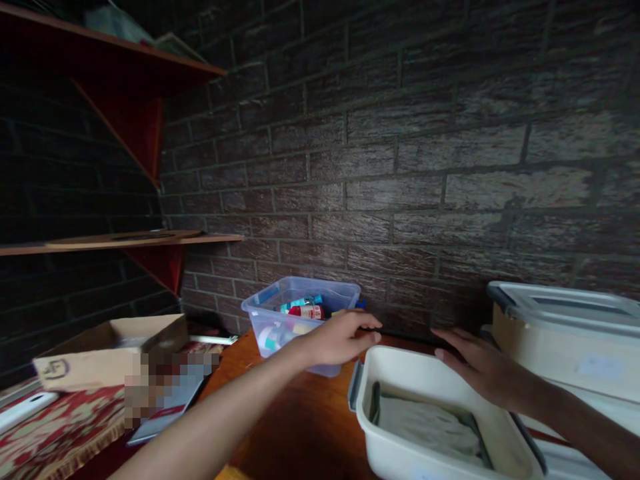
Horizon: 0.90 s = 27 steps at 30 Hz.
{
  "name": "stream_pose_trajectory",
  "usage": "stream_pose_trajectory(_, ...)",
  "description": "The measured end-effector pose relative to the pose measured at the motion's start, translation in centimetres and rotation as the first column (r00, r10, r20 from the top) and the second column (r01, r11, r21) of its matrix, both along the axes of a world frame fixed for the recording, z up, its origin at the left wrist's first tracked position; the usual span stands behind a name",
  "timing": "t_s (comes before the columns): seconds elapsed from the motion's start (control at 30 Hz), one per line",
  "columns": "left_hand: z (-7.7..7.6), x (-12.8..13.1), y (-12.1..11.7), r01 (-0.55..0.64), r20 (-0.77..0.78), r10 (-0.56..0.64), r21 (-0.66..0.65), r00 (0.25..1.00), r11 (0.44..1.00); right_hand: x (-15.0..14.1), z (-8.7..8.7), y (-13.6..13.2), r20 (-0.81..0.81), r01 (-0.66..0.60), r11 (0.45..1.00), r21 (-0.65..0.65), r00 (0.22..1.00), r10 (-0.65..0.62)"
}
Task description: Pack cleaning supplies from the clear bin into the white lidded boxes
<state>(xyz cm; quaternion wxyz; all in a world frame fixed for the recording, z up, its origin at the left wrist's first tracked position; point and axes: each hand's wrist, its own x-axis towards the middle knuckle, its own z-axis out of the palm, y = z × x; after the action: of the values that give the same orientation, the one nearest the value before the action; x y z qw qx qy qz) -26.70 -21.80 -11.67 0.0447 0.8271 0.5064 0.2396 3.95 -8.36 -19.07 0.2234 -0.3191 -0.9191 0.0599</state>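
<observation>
Dark brick walls [370, 147] meet at a corner behind a reddish-brown wooden table [295, 420]. On the left, a lower shelf [220, 238] and an upper shelf [120, 55], each carried on red triangular brackets [147, 143], project from the masonry. At lower right, a white bin [373, 427] rests lidless on the table, with a grey latch [355, 385] on its left side; pale, folded cloth [425, 423] with dark edging lies on its floor. Both forearms extend from the lower edge of the view toward the bin. The left hand [345, 337] is held wide, thumb apart from the gently curved fingers, near the bin's far left corner; from this viewpoint it partly overlaps a clear bluish tub [257, 330]. The right hand [473, 363] is likewise wide, its fingers extended toward the left above the bin's far right portion; whether it touches the rim cannot be told. The clear tub, standing against the wall to the left of the bin, contains several containers, among them a red bottle with a white label [305, 311]. To the right of the bin, a lidded box [555, 343] has a grey-edged translucent lid. At far left, a cardboard box [95, 373] sits on a red-and-cream patterned textile [65, 427].
</observation>
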Motion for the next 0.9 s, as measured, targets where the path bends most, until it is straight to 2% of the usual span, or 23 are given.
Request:
stream_pose_trajectory(0.13,2.4,-4.1,-0.2,-0.119,0.001,0.119,-0.018,0.993,0.993,-3.2,4.5,-1.0,-0.005,-0.071,0.981,0.18,0.997,0.073)
stream_pose_trajectory(0.23,2.7,-7.3,0.7,-0.168,-0.003,0.168,-0.048,0.986,0.985,-5.5,7.1,-1.4,-0.016,-0.058,0.975,0.212,0.998,0.063)
stream_pose_trajectory(0.3,2.6,-9.1,1.6,-0.196,-0.032,0.194,-0.06,0.98,0.979,-6.7,8.0,-1.2,-0.011,-0.057,0.972,0.229,0.998,0.061)
stream_pose_trajectory(0.43,2.4,-10.9,2.5,-0.263,-0.109,0.258,-0.031,0.96,0.964,-8.1,8.4,-0.9,0.014,-0.08,0.967,0.241,0.997,0.079)
stream_pose_trajectory(0.6,3.0,-12.6,3.7,-0.331,-0.231,0.324,0.008,0.917,0.943,-8.8,8.4,-0.1,0.039,-0.092,0.967,0.239,0.996,0.085)
stream_pose_trajectory(0.77,2.9,-15.3,6.2,-0.404,-0.311,0.377,-0.025,0.873,0.914,-8.9,7.8,1.0,0.057,-0.071,0.969,0.237,0.997,0.059)
stream_pose_trajectory(0.9,3.5,-16.3,6.4,-0.445,-0.354,0.411,-0.018,0.84,0.895,-8.9,7.3,1.8,0.052,-0.091,0.964,0.25,0.995,0.081)
